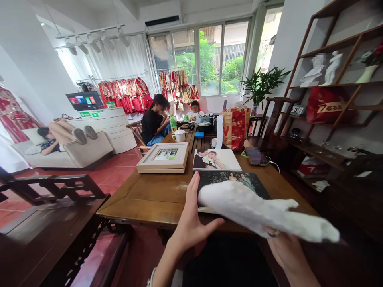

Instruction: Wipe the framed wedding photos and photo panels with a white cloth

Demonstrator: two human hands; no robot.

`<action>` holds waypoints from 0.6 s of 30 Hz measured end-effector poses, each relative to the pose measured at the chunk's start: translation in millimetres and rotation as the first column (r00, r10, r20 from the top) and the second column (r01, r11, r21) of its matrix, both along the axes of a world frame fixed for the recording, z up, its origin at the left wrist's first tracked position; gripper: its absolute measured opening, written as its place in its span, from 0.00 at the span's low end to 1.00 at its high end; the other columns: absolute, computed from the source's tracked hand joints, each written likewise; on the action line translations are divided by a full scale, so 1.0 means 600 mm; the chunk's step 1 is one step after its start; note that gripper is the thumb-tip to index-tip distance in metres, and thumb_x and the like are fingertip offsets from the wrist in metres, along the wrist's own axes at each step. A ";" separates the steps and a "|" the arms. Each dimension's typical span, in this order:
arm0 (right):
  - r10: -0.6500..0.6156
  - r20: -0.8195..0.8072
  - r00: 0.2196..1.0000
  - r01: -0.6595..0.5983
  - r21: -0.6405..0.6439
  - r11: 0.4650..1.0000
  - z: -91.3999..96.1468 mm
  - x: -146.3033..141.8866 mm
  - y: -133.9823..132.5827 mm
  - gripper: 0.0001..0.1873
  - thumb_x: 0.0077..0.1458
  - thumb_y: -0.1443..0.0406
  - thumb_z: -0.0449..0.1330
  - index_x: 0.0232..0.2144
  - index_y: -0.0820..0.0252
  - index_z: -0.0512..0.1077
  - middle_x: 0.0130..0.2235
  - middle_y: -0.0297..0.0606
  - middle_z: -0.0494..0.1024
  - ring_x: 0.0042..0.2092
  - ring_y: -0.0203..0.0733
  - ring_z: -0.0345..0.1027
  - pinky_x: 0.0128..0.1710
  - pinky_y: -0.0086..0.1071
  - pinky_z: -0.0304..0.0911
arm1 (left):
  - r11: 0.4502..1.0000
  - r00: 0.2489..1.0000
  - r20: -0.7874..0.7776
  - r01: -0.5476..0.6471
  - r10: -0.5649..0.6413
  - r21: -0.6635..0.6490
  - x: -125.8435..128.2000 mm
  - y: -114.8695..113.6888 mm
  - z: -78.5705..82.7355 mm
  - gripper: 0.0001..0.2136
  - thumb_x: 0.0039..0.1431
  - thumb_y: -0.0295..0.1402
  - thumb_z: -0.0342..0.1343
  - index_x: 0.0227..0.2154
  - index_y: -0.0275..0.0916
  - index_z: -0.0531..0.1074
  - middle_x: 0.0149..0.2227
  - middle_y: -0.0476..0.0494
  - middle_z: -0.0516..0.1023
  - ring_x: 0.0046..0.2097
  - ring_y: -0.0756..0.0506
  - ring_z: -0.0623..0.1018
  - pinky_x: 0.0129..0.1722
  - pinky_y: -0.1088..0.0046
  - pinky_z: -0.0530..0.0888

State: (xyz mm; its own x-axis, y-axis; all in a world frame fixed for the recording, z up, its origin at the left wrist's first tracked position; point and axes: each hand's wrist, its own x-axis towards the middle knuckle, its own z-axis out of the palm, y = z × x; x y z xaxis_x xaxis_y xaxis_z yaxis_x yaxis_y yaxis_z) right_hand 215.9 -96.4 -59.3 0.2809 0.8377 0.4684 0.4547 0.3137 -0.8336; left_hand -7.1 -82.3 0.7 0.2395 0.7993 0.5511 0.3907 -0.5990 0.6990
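Observation:
My right hand (285, 249) is closed around a white cloth (254, 209), with most of its fingers hidden behind it. Smeared by motion, the cloth stretches across a dark wedding photo panel (261, 186) and covers much of it. My left hand (191, 223) has its thumb spread away from the fingers and holds nothing. Its fingertips are at the panel's left edge; whether they touch it I cannot tell. Just behind lies a paler wedding photo panel (229, 159). Light wooden picture frames (176, 163), stacked, are to the left on the wooden table (143, 199).
A white teapot (180, 135), a paper bag (236, 129) and a phone (259, 157) with a cable stand farther back. One person (151, 121) sits at the far left side, another at the far end. A third lies on a sofa (86, 149). Shelves (332, 85) rise at right.

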 end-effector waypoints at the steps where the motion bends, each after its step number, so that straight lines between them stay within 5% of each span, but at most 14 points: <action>1: 0.031 -0.049 0.998 -0.032 -0.011 0.999 0.003 -0.010 -0.003 0.24 0.54 0.58 0.51 0.54 0.51 0.62 0.42 0.39 0.78 0.44 0.49 0.72 0.40 0.38 0.71 | 1.000 1.000 0.013 0.008 -0.008 -0.017 -0.001 -0.008 0.007 0.43 0.43 0.35 0.64 0.61 0.40 0.46 0.60 0.36 0.56 0.60 0.36 0.58 0.57 0.61 0.60; 4: 0.195 -0.340 0.920 -0.221 -0.040 0.974 0.021 -0.039 -0.006 0.24 0.54 0.56 0.55 0.53 0.55 0.64 0.41 0.41 0.78 0.43 0.50 0.72 0.40 0.41 0.71 | 0.998 0.999 0.033 -0.041 0.043 -0.044 -0.020 -0.022 0.017 0.26 0.43 0.36 0.65 0.47 0.38 0.67 0.42 0.44 0.74 0.42 0.42 0.74 0.41 0.72 0.72; 8: 0.319 -0.438 0.841 -0.352 0.004 0.936 0.049 -0.042 -0.001 0.24 0.51 0.57 0.59 0.50 0.53 0.66 0.49 0.42 0.75 0.48 0.50 0.69 0.45 0.42 0.67 | 0.926 0.934 0.126 -0.351 0.336 0.137 -0.081 -0.031 0.010 0.13 0.45 0.31 0.62 0.35 0.37 0.70 0.31 0.51 0.73 0.30 0.50 0.72 0.29 0.78 0.69; 13: 0.202 -0.358 0.912 -0.224 -0.021 0.974 0.039 0.018 -0.011 0.23 0.52 0.56 0.57 0.50 0.55 0.66 0.51 0.47 0.73 0.52 0.54 0.65 0.45 0.42 0.68 | 0.578 0.691 0.270 -0.715 0.671 0.394 -0.185 -0.036 0.008 0.12 0.45 0.28 0.62 0.34 0.37 0.70 0.33 0.49 0.74 0.34 0.48 0.73 0.35 0.74 0.70; 16: 0.067 -0.357 0.932 -0.104 -0.084 0.991 0.018 0.058 -0.023 0.22 0.49 0.54 0.59 0.47 0.53 0.68 0.49 0.44 0.74 0.53 0.55 0.64 0.50 0.46 0.64 | 0.406 0.597 0.202 -0.719 0.777 0.563 -0.241 -0.033 -0.008 0.08 0.46 0.26 0.60 0.32 0.38 0.70 0.35 0.46 0.74 0.38 0.45 0.74 0.40 0.69 0.70; 18: -0.015 -0.345 0.938 -0.027 -0.115 0.993 0.007 0.078 -0.029 0.22 0.47 0.53 0.60 0.45 0.53 0.69 0.48 0.42 0.74 0.54 0.55 0.63 0.54 0.49 0.59 | 0.344 0.522 0.096 -0.678 0.848 0.650 -0.269 -0.029 -0.027 0.05 0.48 0.26 0.57 0.30 0.39 0.71 0.35 0.44 0.75 0.39 0.44 0.74 0.42 0.67 0.69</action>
State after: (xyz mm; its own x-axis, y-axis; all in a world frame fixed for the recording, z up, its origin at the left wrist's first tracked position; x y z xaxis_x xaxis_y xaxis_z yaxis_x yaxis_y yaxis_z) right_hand 262.9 -113.7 -55.1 0.4027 0.8825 0.2431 0.1310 0.2073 -0.9695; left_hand -168.7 -99.9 -15.7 -0.1318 0.2548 0.9580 0.9718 -0.1574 0.1756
